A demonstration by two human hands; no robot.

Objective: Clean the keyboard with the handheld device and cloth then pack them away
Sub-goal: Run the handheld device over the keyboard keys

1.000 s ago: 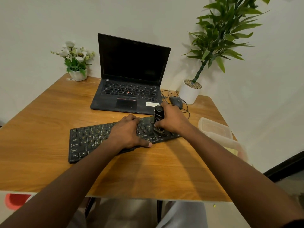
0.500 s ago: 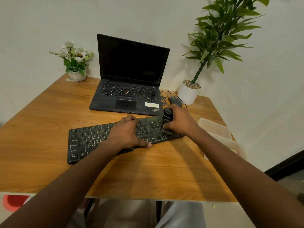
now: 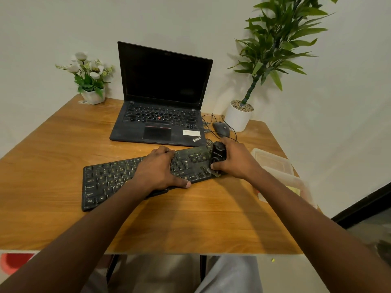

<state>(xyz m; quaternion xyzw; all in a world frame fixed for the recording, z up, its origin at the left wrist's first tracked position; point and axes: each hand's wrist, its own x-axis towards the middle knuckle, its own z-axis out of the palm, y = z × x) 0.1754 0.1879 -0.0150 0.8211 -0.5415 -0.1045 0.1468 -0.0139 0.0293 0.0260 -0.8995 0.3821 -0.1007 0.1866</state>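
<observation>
1. On the laptop (image 3: 160,115) you can read "ThinkPad" at the palm rest's right corner.
2. Your keyboard (image 3: 110,180) shows key legends at its left end: "Caps Lock", "Shift", "Ctrl".
3. The white sticker (image 3: 191,133) on the laptop carries print too small to read.
4. The handheld device (image 3: 219,157) bears a logo you cannot make out.

Black keyboard (image 3: 118,180) flat; handheld device (image 3: 219,155) upright atop.

The right hand (image 3: 237,160) is sliding the black handheld device (image 3: 218,158) rightward along the keyboard (image 3: 110,180), from the right-centre keys a second ago to the keyboard's right end now.
</observation>
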